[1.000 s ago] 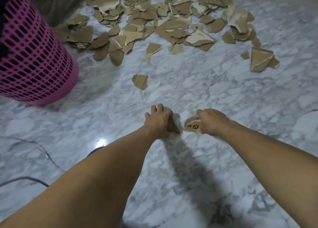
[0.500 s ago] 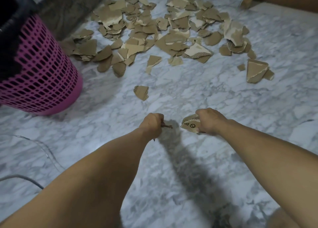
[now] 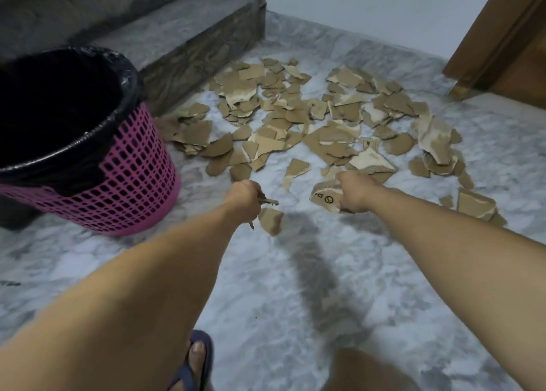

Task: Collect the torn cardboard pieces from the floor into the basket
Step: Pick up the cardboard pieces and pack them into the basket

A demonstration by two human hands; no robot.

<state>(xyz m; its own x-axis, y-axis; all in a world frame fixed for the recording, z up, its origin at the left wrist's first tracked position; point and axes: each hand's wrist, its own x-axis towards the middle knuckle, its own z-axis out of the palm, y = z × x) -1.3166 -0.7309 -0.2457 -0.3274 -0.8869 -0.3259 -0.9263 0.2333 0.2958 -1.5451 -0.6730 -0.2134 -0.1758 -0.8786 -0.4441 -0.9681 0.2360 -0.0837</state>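
- Head view: my left hand [image 3: 243, 196] is clenched round a thin scrap of cardboard [image 3: 267, 202], whose end pokes out to the right of my fist; another sliver shows below the fist.
- Just beside that fist, lower right, a loose brown piece [image 3: 271, 220] lies on the marble floor [image 3: 384, 287].
- My right hand [image 3: 356, 192] is curled tight around a printed cardboard piece [image 3: 324, 197]; the letter and circle mark on it face me, and it juts out to the left of my knuckles.
- The pink basket [image 3: 130, 184] stands upright at the floor's left side, lined with a black bag [image 3: 124, 95] folded over its rim. Both my hands are apart from it, to its right.
- The main heap of torn cardboard pieces [image 3: 295, 119] is spread over the far part of the floor, from the foot of the grey step [image 3: 189, 36] across toward the wooden door [image 3: 508, 36] at the far right corner.
- One bigger torn piece [image 3: 475, 203] lies alone near the right edge.
- My foot in a blue sandal [image 3: 198, 358] is at the near edge.
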